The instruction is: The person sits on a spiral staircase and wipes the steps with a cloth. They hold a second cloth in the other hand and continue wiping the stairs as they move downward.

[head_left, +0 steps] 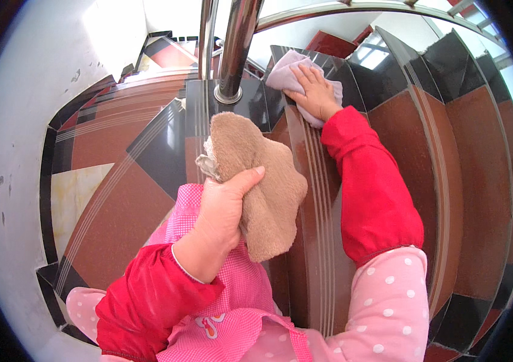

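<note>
My left hand (pixel 227 208) grips a folded brown cloth (pixel 279 190) above the steps, thumb on top. A whitish scrap (pixel 209 160) sticks out at the cloth's left edge. Farther off, my right hand (pixel 314 88) lies flat, fingers spread, on a pale pink cloth (pixel 286 72). That cloth is pressed against the black tiled end of a stair tread (pixel 313 167), to the right of a metal post. Whether the right fingers also pinch the cloth cannot be seen.
A shiny metal railing post (pixel 234 59) rises from a black tile just left of the pink cloth. More red-brown steps (pixel 473 154) lie to the right, and winding steps (pixel 116 221) descend at left beside a white wall (pixel 12 149).
</note>
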The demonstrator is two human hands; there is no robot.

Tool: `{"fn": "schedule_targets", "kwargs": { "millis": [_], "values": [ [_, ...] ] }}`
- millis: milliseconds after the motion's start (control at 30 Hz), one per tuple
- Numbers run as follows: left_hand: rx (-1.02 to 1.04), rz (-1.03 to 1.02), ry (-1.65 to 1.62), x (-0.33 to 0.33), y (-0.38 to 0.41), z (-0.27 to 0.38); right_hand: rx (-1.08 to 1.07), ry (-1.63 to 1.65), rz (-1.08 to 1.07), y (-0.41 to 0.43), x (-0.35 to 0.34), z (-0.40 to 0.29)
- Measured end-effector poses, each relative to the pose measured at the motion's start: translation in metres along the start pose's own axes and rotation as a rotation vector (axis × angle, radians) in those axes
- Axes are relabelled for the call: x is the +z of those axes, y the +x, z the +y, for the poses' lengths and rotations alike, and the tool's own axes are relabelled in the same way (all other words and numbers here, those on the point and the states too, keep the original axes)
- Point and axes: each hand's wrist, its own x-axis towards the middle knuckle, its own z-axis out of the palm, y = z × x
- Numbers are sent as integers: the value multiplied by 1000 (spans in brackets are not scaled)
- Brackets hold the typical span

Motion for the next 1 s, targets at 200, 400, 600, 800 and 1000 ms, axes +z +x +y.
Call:
{"fn": "schedule_targets", "kwargs": {
  "millis": [200, 400, 600, 800, 1000],
  "values": [
    [20, 35, 2, 2, 2, -2, 193, -39, 4, 58, 11, 3],
    [110, 110, 89, 0, 10, -4, 331, 0, 48, 37, 4, -10],
    [179, 91, 67, -13, 12, -6, 142, 35, 53, -59, -1, 3],
    [166, 41, 66, -20, -1, -13, 27, 111, 18, -211, -44, -27],
    [179, 6, 26, -21, -24, -7, 9, 151, -207, -320, -85, -87]
  ]
}}
